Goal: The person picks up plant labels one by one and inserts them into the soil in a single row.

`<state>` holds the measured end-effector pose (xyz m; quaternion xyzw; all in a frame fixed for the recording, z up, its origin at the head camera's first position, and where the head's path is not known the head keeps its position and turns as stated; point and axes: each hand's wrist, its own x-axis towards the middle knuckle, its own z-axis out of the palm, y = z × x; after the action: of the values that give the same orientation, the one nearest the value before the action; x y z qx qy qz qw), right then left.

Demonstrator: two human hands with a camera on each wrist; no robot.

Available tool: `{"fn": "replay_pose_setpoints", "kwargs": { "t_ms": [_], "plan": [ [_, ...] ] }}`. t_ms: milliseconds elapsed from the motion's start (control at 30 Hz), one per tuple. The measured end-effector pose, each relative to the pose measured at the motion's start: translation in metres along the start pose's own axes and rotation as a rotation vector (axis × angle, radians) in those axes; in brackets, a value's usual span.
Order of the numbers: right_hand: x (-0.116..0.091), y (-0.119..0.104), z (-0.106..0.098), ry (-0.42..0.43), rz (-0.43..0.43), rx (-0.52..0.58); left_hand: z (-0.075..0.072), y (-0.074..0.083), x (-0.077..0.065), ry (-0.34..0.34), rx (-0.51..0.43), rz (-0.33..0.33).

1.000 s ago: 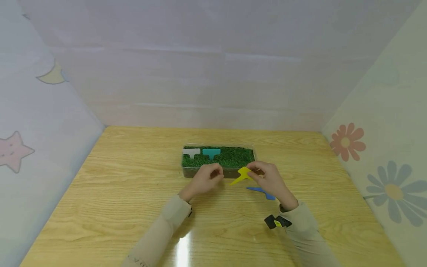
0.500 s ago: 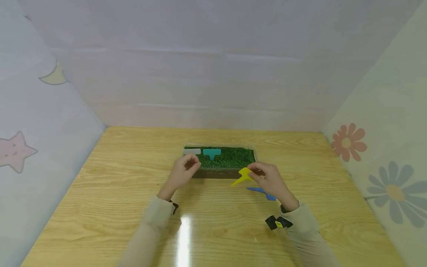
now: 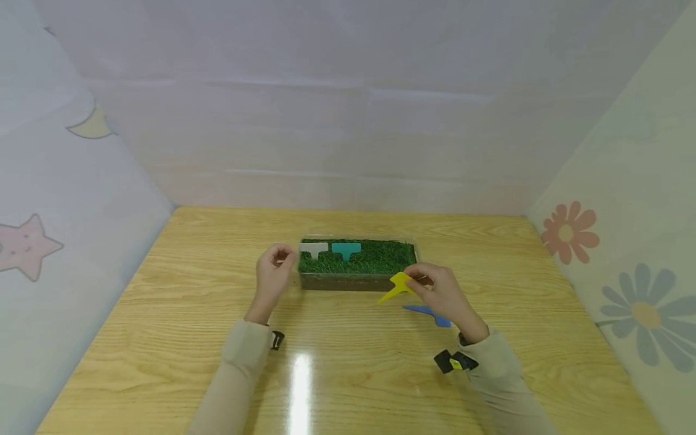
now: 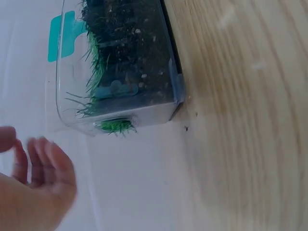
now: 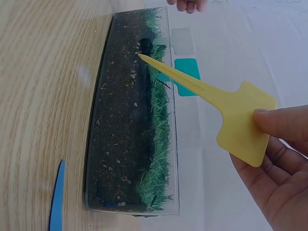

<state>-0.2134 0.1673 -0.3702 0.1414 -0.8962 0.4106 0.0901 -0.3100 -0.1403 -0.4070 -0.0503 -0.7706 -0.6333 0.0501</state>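
A yellow T-shaped plant label [image 5: 243,120] is pinched at its wide head between the thumb and fingers of my right hand [image 3: 437,293]. Its pointed end slants down to the left, just in front of the planter's right part. My left hand [image 3: 273,272] hovers beside the planter's left end, fingers loosely bent and holding nothing. The clear planter box [image 3: 348,282] contains dark soil under green grass [image 3: 380,257]. Upright in the grass stand a white plant label [image 3: 313,248] at the left and a teal one [image 3: 346,248] beside it.
On the wooden table [image 3: 348,374], a blue plant label [image 3: 429,313] lies flat below the right hand, its point toward the left. A pale sheet wall [image 3: 348,139] rises behind the table, with printed side walls to the left and right.
My left hand has moved left, from in front of the planter past the white label to beyond its left end. The right hand keeps its hold on the yellow label, almost still.
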Motion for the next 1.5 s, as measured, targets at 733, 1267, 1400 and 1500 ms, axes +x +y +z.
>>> {"fn": "replay_pose_setpoints", "kwargs": {
  "t_ms": [733,1267,1400,1500],
  "plan": [
    [0.011,-0.003,-0.011,0.027,-0.083,-0.033,0.000,-0.009,0.003,-0.350,0.044,-0.354],
    [0.031,-0.010,-0.019,0.049,-0.110,-0.103,0.000,-0.009,0.002,-0.371,0.058,-0.319],
    [0.041,-0.012,-0.020,0.024,-0.132,-0.148,0.001,-0.011,0.001,-0.370,0.053,-0.315],
    [0.049,-0.014,-0.020,0.009,-0.163,-0.173,0.002,-0.012,0.001,-0.370,0.041,-0.312]
  ]
}}
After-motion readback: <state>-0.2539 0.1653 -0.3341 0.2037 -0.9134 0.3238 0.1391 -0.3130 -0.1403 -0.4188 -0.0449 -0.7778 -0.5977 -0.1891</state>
